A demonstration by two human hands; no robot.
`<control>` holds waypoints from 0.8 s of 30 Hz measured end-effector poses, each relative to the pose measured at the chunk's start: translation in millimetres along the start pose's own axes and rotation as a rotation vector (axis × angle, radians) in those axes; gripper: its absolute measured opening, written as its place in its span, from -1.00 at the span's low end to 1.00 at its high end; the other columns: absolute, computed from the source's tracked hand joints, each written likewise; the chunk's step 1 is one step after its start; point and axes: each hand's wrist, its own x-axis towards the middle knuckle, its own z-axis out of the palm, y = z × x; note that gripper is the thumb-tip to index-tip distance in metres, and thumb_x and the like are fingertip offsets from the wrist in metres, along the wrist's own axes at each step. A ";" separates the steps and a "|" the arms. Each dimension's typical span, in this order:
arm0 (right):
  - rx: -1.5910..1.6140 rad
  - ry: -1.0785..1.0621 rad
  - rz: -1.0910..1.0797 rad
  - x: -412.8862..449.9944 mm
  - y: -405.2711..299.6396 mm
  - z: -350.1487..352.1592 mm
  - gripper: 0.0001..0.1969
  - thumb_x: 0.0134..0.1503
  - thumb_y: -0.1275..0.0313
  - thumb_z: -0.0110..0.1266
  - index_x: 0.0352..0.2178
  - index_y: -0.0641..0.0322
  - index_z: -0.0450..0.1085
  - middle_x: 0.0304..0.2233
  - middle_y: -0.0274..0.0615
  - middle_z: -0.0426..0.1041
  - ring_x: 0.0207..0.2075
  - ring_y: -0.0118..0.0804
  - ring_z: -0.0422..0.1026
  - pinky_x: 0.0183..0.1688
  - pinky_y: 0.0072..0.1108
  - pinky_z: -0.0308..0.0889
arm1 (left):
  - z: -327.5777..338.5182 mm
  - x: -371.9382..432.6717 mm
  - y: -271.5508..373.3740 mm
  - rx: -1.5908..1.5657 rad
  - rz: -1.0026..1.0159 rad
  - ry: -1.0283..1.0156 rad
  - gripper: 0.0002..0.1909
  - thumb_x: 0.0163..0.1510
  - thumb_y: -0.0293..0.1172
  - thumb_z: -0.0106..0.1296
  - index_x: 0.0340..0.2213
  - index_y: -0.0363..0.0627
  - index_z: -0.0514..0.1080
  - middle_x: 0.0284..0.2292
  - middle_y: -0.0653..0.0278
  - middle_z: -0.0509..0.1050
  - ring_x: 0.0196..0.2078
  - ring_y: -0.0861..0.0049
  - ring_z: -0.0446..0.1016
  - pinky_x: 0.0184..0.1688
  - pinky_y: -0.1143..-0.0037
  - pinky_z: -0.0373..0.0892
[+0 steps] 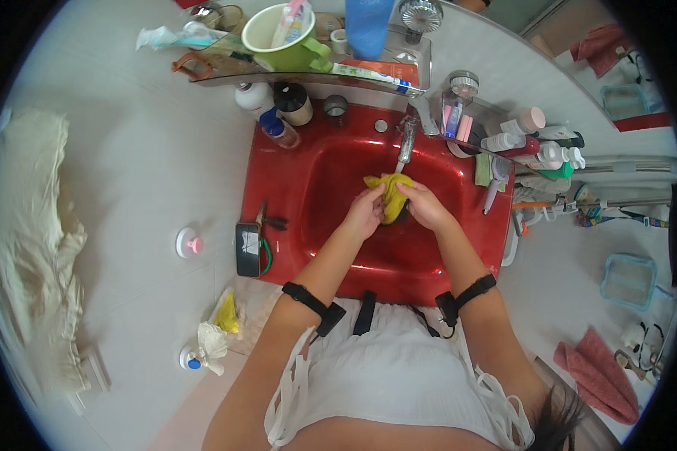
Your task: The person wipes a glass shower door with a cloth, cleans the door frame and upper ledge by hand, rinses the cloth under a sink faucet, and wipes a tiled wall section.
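A bunched yellow cloth (394, 194) hangs between my two hands, just under the spout of the chrome faucet (408, 138). My left hand (366, 211) pinches its left side with thumb and fingers. On its right side, my right hand (423, 206) grips the cloth with the thumb on top. Water appears to run from the spout onto the cloth's upper edge. Both hands are over the basin of the red sink (338, 186). Below the cloth, a dark drain opening is partly hidden.
Bottles, including a blue-capped one (280, 128), stand at the sink's back left. A smartphone (248, 250) lies on the left rim. At right, a hairbrush (495, 183) rests by a green sponge (483, 170). A glass shelf (310, 79) with a green-and-white mug (279, 42) overhangs the back.
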 end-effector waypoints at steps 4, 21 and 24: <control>-0.338 0.283 -0.189 36.8 15.2 -28.5 -0.64 0.23 0.43 -0.09 0.03 0.36 0.28 -0.14 -0.18 0.47 -0.15 -0.36 0.44 -0.05 -0.54 0.33 | -18.1 30.7 -8.0 -0.128 0.259 0.191 -0.73 0.16 -0.36 0.00 -0.10 -0.01 0.31 -0.12 0.35 0.41 -0.03 0.46 0.35 0.09 0.37 0.20; -1.207 0.184 -0.545 19.9 41.1 82.2 -0.57 0.08 0.11 0.03 -0.67 0.27 0.45 -0.65 0.01 0.44 -0.58 0.05 0.44 -0.42 -0.30 0.35 | -44.7 74.7 18.7 -0.255 -0.311 -0.326 -0.34 0.15 0.13 -0.14 -0.03 -0.30 0.28 -0.14 0.09 0.44 -0.12 0.24 0.45 -0.03 0.27 0.37; -1.364 0.513 -0.604 30.4 51.0 77.3 -0.55 0.09 0.08 0.01 -0.71 0.19 0.46 -0.66 -0.02 0.45 -0.59 0.04 0.45 -0.46 -0.25 0.37 | -52.0 86.4 -3.5 -0.328 -0.296 -0.454 -0.46 0.21 -0.08 -0.12 0.01 -0.32 0.24 -0.09 0.09 0.42 -0.05 0.30 0.42 0.04 0.32 0.33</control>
